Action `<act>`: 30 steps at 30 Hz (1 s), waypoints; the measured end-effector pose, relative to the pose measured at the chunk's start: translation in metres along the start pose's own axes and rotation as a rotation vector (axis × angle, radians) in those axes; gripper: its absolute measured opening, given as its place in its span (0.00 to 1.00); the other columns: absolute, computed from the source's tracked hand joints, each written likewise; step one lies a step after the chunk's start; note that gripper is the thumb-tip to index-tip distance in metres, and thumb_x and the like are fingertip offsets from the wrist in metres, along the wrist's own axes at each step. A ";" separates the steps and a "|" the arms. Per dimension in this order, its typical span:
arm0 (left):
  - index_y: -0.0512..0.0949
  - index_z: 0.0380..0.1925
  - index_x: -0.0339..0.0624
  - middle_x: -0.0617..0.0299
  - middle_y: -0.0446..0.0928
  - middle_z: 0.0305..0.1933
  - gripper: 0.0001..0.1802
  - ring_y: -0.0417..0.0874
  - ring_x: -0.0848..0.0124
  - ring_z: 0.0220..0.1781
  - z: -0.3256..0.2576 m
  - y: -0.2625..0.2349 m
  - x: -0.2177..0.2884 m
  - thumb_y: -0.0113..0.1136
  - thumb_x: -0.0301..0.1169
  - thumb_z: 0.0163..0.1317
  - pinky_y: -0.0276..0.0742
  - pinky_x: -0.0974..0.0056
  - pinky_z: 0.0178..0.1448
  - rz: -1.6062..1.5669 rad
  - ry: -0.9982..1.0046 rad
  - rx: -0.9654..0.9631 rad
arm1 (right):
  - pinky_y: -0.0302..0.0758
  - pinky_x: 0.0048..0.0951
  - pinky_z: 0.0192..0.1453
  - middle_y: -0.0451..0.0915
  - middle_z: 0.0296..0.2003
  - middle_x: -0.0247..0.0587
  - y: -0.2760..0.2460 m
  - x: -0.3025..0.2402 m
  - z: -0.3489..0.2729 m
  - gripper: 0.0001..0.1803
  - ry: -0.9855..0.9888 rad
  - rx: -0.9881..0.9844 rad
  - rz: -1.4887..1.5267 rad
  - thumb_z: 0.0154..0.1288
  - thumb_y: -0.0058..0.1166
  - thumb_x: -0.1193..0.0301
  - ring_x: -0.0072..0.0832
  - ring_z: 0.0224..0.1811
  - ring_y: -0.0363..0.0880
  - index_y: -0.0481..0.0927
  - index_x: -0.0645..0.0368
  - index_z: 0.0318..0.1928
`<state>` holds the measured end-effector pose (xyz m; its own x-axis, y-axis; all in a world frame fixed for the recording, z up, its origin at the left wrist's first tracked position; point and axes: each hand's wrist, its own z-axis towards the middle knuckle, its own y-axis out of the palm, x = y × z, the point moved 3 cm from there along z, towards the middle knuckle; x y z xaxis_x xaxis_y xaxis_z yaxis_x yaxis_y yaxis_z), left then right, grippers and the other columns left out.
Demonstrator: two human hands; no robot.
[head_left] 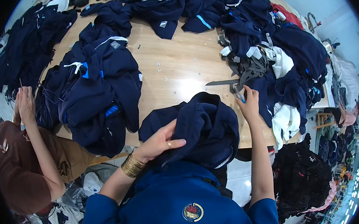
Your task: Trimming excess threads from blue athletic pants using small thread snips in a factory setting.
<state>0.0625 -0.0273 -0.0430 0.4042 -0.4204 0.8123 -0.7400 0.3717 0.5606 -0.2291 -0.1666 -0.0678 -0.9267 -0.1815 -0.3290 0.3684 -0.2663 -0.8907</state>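
Navy garments (205, 129) ring the wooden table (175, 57), lights (355, 189) beyond.

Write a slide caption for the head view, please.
Left hand on a navy garment, right hand near grey strips, at a wooden table.

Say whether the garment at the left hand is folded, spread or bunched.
Bunched: the garment rises in loose, uneven folds against the left hand.
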 end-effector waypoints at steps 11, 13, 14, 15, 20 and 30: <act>0.36 0.66 0.39 0.54 0.47 0.68 0.56 0.51 0.68 0.69 0.015 0.017 -0.020 0.67 0.22 0.45 0.47 0.64 0.69 0.067 0.074 0.010 | 0.70 0.17 0.39 0.75 0.30 0.32 -0.061 -0.124 -0.063 0.11 0.293 -0.235 0.918 0.57 0.53 0.76 0.16 0.31 0.72 0.75 0.60 0.42; 0.36 0.65 0.38 0.52 0.46 0.68 0.55 0.49 0.65 0.69 0.016 0.020 -0.021 0.68 0.30 0.47 0.47 0.62 0.70 0.189 0.116 -0.021 | 0.69 0.16 0.38 0.76 0.30 0.31 -0.056 -0.129 -0.077 0.09 0.327 -0.321 0.945 0.58 0.53 0.75 0.14 0.31 0.72 0.76 0.61 0.41; 0.36 0.65 0.38 0.52 0.46 0.68 0.55 0.49 0.65 0.69 0.017 0.021 -0.021 0.68 0.30 0.47 0.47 0.62 0.70 0.188 0.113 -0.026 | 0.69 0.16 0.38 0.77 0.31 0.31 -0.054 -0.132 -0.082 0.09 0.353 -0.347 0.961 0.58 0.54 0.75 0.14 0.31 0.72 0.77 0.61 0.40; 0.36 0.65 0.38 0.51 0.46 0.68 0.56 0.49 0.65 0.69 0.017 0.023 -0.020 0.69 0.30 0.46 0.47 0.62 0.70 0.205 0.103 -0.033 | 0.69 0.15 0.38 0.78 0.31 0.31 -0.052 -0.134 -0.085 0.09 0.378 -0.372 0.977 0.58 0.54 0.74 0.13 0.30 0.72 0.78 0.62 0.40; 0.36 0.65 0.40 0.51 0.46 0.67 0.57 0.49 0.64 0.69 0.018 0.028 -0.023 0.69 0.31 0.46 0.48 0.61 0.70 0.178 0.106 -0.052 | 0.68 0.15 0.40 0.77 0.33 0.32 -0.043 -0.142 -0.093 0.13 0.485 -0.376 1.128 0.59 0.54 0.73 0.14 0.33 0.71 0.77 0.63 0.45; 0.33 0.66 0.41 0.50 0.44 0.68 0.57 0.48 0.64 0.70 0.018 0.033 -0.024 0.68 0.28 0.47 0.48 0.60 0.70 0.190 0.060 -0.085 | 0.62 0.16 0.37 0.75 0.31 0.32 -0.038 -0.139 -0.090 0.14 0.549 -0.345 1.141 0.66 0.45 0.65 0.15 0.29 0.64 0.79 0.63 0.38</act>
<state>0.0190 -0.0199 -0.0472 0.2950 -0.2868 0.9115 -0.7592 0.5089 0.4058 -0.1208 -0.0465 -0.0168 -0.0472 0.2862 -0.9570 0.9982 0.0489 -0.0346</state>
